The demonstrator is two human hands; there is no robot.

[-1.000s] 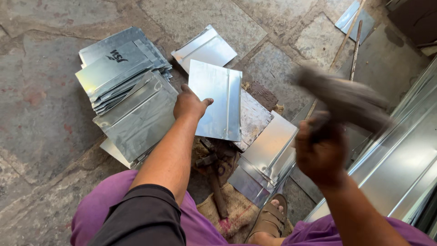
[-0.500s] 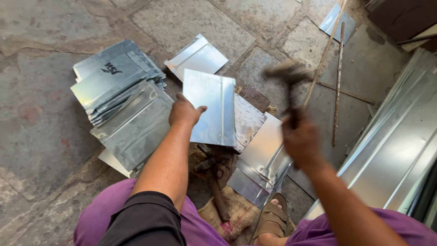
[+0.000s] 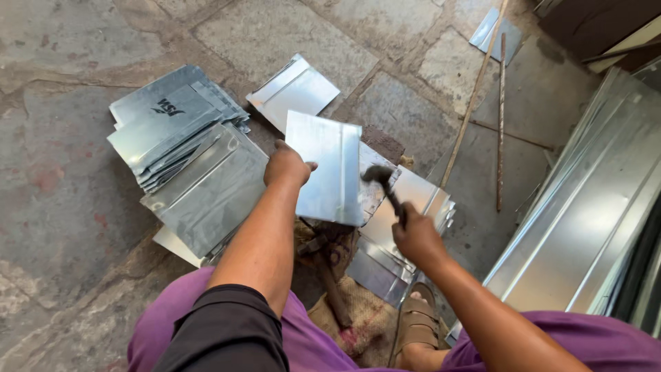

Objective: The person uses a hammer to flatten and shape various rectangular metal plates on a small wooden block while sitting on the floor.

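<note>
— What lies around the person?
— Long metal sheets (image 3: 592, 213) at the right, a stack of folded panels (image 3: 186, 158) at the left.
— And the hands?
— The left hand (image 3: 288, 167) presses flat on a sheet-metal piece (image 3: 323, 169) at centre; the right hand (image 3: 415, 238) grips a hammer (image 3: 385, 186), its head on that piece.

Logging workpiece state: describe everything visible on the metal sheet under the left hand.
The metal sheet is a shiny, silvery rectangular piece, likely galvanised steel, with a raised fold line running along its length near the right edge. It lies roughly flat, propped over a dark block and other sheets. The left hand presses on its left edge. The hammer, gripped by the right hand, has its head at the right edge, blurred.
</note>
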